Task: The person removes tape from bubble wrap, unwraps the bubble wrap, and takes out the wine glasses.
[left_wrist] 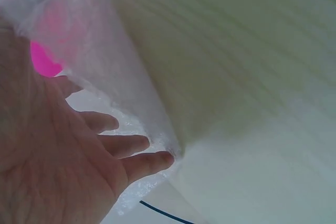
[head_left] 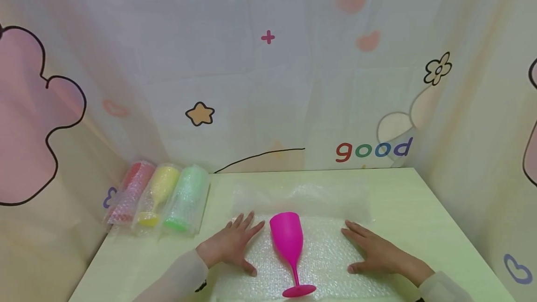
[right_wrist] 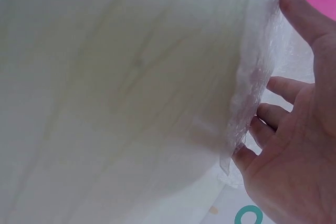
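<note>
A bright pink plastic goblet [head_left: 287, 236] lies on its side on a sheet of bubble wrap [head_left: 323, 260], its bowl toward the back and its round foot toward the front. To the left of the bowl, my left hand [head_left: 232, 245] has its fingers spread over the wrap; in the left wrist view its straight fingertips [left_wrist: 163, 159] meet the sheet's edge [left_wrist: 152, 98]. On the other side, my right hand [head_left: 375, 251] reaches in with extended fingers, which touch the wrap's edge [right_wrist: 252, 72] in the right wrist view. Neither hand grips the goblet.
At the table's back left lie three wrapped goblets side by side: one red [head_left: 132, 190], one yellow [head_left: 161, 190] and one green [head_left: 186, 199]. A printed cloth [head_left: 268, 83] hangs behind the pale table [head_left: 423, 213] and along both sides.
</note>
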The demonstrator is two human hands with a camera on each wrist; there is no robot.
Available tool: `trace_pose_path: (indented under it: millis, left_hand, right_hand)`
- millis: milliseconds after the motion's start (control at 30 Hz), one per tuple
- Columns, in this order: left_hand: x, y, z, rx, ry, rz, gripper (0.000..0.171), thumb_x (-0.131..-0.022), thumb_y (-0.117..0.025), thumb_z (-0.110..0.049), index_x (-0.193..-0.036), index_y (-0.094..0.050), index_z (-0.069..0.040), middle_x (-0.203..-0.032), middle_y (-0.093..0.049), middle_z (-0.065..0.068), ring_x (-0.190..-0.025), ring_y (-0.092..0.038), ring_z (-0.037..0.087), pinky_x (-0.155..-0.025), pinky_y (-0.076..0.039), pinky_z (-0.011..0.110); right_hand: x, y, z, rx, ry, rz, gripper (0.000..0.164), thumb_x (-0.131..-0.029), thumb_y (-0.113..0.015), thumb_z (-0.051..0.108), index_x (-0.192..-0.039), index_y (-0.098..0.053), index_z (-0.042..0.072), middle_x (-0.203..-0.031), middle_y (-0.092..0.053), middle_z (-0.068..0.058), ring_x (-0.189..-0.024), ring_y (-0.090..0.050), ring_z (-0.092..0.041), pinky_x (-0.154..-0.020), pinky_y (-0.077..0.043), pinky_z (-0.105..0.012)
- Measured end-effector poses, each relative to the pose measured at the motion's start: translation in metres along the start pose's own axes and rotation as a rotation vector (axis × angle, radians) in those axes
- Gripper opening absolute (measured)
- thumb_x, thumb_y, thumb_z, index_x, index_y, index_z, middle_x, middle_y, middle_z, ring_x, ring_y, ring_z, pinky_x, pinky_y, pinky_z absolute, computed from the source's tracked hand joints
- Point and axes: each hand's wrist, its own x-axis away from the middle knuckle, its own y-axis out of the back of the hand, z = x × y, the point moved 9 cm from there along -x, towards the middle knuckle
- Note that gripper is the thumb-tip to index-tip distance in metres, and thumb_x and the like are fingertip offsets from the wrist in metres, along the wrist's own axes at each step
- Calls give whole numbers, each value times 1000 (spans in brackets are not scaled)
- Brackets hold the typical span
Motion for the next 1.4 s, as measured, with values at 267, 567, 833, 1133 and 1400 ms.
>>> trace_pose_path:
  millis: [267,567,833,1133,1400]
  left_hand:
    - [6,-4,3,-18,28,12,117,-60,-75,-77,-156,-27,-29,-163,-16,21,-150,-14,45,-117,-26,60]
    - [8,-2,5,-61,32,0,121,-55,-75,-79,-155,-30,-26,-161,-22,22,-149,-23,40,-117,-29,58]
    - [6,-2,8,-31,24,-30,117,-64,-67,-82,-154,-32,-16,-161,-25,20,-148,-26,38,-117,-29,57]
    - [5,3,14,-32,-6,-101,99,-76,-70,-67,-150,-38,-9,-156,-34,17,-142,-33,36,-114,-35,55]
    - [-2,2,18,0,-37,-98,108,-72,-70,-71,-154,-33,-11,-165,-17,16,-153,-15,34,-120,-28,47]
  right_hand:
    - [2,1,-2,8,13,2,102,-71,-74,64,-151,-37,13,-162,-24,-16,-146,-28,-45,-108,-37,-63]
    - [5,4,-8,-18,-39,0,105,-66,-78,63,-151,-38,15,-164,-18,-19,-146,-25,-47,-106,-39,-64]
    - [7,5,-11,1,-46,18,107,-64,-79,63,-151,-38,16,-163,-19,-21,-145,-26,-49,-104,-41,-65]
    - [6,11,-7,11,4,10,91,-77,-71,60,-147,-43,10,-160,-26,-24,-142,-31,-51,-104,-39,-66]
    - [-1,21,-2,89,-22,-52,82,-74,-74,61,-136,-56,10,-153,-40,-22,-138,-40,-46,-105,-41,-62]
